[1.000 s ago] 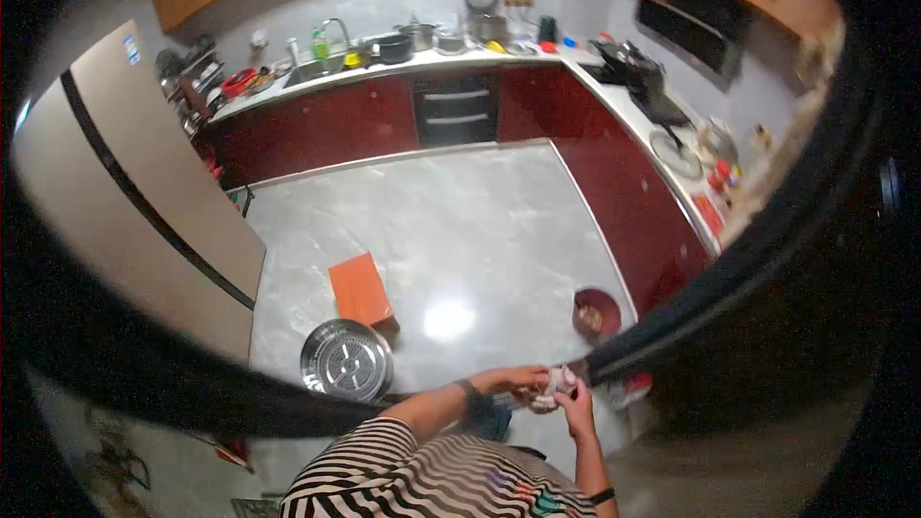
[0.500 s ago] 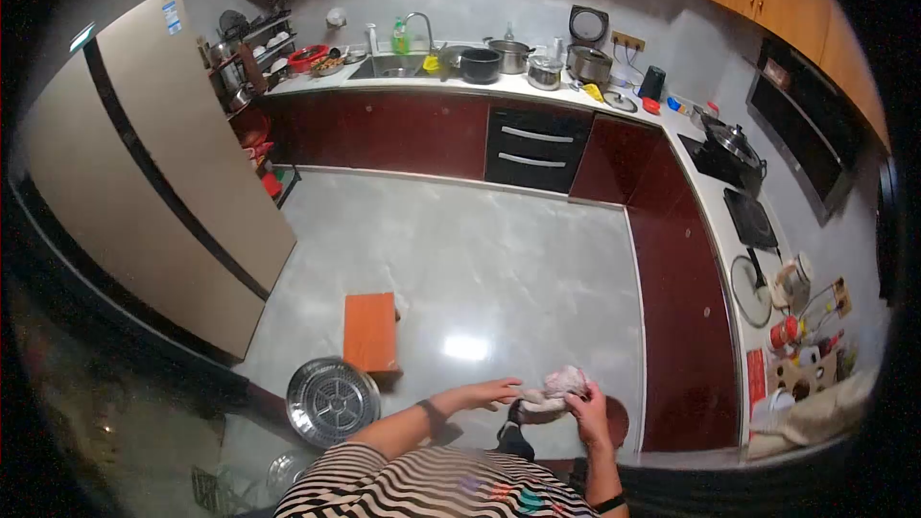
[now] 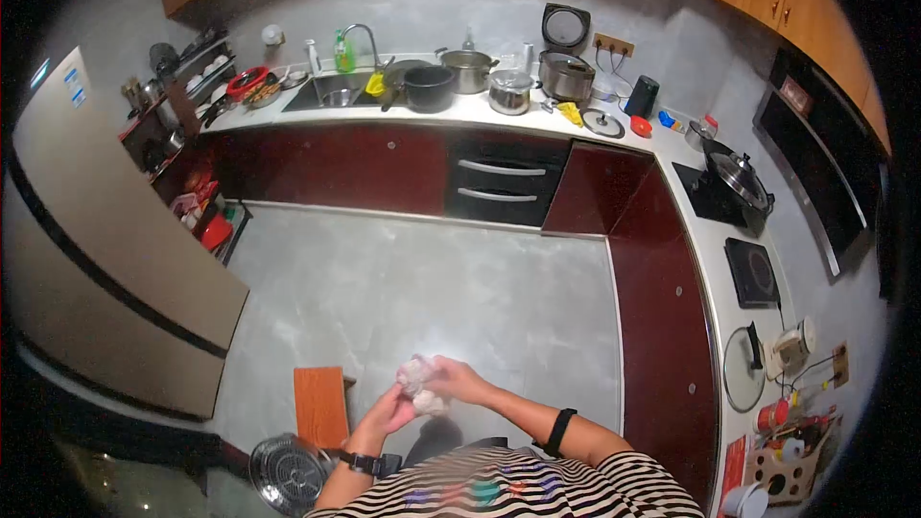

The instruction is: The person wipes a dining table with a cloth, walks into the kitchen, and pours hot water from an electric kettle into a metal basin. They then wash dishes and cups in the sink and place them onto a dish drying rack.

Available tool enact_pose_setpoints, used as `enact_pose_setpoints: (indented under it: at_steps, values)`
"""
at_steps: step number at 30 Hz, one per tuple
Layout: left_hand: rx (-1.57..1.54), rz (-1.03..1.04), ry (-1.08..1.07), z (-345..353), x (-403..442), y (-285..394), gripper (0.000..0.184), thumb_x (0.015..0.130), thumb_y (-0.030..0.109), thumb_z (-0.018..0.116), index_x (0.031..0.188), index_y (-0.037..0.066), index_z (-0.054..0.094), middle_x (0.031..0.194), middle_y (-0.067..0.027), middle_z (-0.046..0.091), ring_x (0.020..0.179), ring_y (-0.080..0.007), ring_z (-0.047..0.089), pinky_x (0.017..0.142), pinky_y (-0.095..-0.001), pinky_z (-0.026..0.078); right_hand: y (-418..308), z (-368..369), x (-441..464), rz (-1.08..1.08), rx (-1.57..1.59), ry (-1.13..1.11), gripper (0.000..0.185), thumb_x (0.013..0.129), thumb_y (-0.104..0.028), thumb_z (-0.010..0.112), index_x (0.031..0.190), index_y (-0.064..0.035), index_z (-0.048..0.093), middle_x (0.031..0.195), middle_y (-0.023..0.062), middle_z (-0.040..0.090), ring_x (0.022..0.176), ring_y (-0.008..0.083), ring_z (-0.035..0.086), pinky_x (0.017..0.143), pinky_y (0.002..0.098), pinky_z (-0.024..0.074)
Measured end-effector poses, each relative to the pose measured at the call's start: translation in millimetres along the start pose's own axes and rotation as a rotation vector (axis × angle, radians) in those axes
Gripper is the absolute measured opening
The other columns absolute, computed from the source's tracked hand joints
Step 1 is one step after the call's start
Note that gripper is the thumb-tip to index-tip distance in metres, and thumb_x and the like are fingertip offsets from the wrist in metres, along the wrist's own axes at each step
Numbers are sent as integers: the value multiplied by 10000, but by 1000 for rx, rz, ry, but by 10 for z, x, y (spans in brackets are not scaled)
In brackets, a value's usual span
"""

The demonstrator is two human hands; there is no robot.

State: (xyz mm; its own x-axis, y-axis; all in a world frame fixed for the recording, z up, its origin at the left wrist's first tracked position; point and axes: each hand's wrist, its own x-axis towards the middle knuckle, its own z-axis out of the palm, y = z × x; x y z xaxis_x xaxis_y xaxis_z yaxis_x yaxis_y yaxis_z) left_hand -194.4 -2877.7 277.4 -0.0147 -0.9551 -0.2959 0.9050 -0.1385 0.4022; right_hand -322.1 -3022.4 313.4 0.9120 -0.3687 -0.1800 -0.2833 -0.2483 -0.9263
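Your right hand (image 3: 456,382) and left hand (image 3: 388,412) are both closed on the pale bundle (image 3: 422,388), with fingers clamped against its opposite sides. Note the materials: the bundle has an uneven, knobbly surface and a rounded outline. The floor (image 3: 499,297) is smooth, grey and marbled, with a soft sheen. The cabinet fronts (image 3: 662,307) are dark red and glossy. The stool (image 3: 319,401) has a flat, rectangular orange-brown top; beside it, the round metal vessel (image 3: 288,473) is shiny, with a patterned base.

Inspect the bundle: it is whitish with a pinkish tinge, and forms an upper lobe and a lower lobe. Motion blur hides finer detail. It is located in front of your striped shirt (image 3: 518,491), above the floor, to the right of the stool.

Hand pose: your left forearm rises steeply, with a watch (image 3: 362,462) at the wrist. Your right forearm reaches inward at a shallower angle, with a black band (image 3: 557,431) around it. Both hands meet at the bundle.
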Motion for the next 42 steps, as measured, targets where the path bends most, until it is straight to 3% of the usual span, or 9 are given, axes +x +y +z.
enact_pose_setpoints:
  at_steps: [6,10,15,19,22,30,33,38,42]
  values:
    - [74,-57,13,-39,1296,928,526,933,377,312,1324,26,291,1344,-136,362,1224,-278,376,1036,-460,274,658,-1182,748,51,109,240,361,807,-222,610,1114,-53,522,985,71,565,809,146,574,719,272,472]
    - [42,-126,-9,108,2191,1551,569,928,436,282,1330,33,293,1336,-130,383,1217,-280,392,1025,-436,299,1674,-2338,335,395,249,594,342,801,-157,598,1124,-69,531,974,62,561,809,136,581,700,270,488]
    - [242,-107,-37,494,3398,2025,566,919,440,321,1333,55,294,1335,-105,389,1207,-262,406,1017,-412,319,2599,-3243,-657,616,465,1144,178,779,-59,566,957,-59,554,653,-20,480,512,87,469,438,225,398]
    - [420,-21,19,855,4402,2034,477,896,228,457,1314,59,299,1263,-111,454,1143,-265,470,942,-403,415,3096,-4153,-873,763,493,1226,134,766,-37,556,896,-66,565,637,-12,494,495,99,476,414,237,401]
    - [396,11,114,968,5082,1893,477,871,149,466,1305,31,307,1243,-123,466,1119,-241,490,936,-366,417,3846,-5062,-723,676,254,1135,118,778,-43,529,887,-61,567,669,-5,509,497,103,474,436,235,420]
    - [515,48,129,1565,6542,2074,454,867,209,481,1263,23,360,1169,-120,519,1025,-248,550,849,-363,465,3579,-7508,1017,367,409,1129,229,783,-73,573,1005,-35,531,695,-6,505,541,90,507,467,218,418]
    - [608,70,156,1575,7159,2153,443,871,197,487,1262,23,373,1173,-116,518,1028,-228,545,855,-344,451,3666,-8174,1443,300,234,1092,229,785,-65,570,1004,-18,524,690,0,508,548,93,521,466,217,411]
    - [834,108,171,1746,8408,2231,524,868,126,504,1333,0,298,1328,-100,382,1149,-161,421,948,-272,338,3389,-9103,1689,268,330,1260,228,796,-58,561,1017,-22,519,679,9,512,565,94,516,498,212,410]
    - [1211,372,69,2342,9078,2302,422,840,62,517,1248,21,415,1242,-95,463,1086,-176,462,900,-297,368,3442,-10020,1770,209,357,1421,286,816,-83,558,1084,-26,480,714,12,523,577,94,498,518,222,417]
